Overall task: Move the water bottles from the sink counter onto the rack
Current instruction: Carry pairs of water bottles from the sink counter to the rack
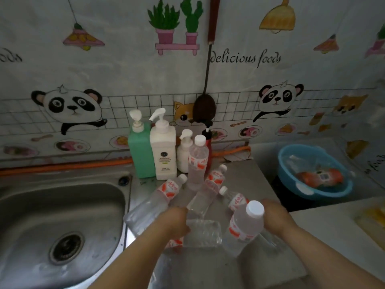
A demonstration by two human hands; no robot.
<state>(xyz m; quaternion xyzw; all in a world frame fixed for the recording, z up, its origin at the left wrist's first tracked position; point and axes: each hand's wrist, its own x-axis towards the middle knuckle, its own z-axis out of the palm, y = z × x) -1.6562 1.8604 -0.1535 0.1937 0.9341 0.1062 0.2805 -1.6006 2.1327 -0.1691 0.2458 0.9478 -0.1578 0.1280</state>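
Several clear water bottles with red-and-white labels and white caps are on the steel counter right of the sink. One bottle stands upright at the back. Others lie flat, such as one on the left and one in the middle. My left hand is closed around a lying bottle. My right hand grips a tilted bottle with its cap up. No rack is in view.
A steel sink with a round drain lies at the left. Pump bottles stand against the wall: green, white, and a small white one. A blue basin holding a bottle sits at the right. A ladle hangs on the wall.
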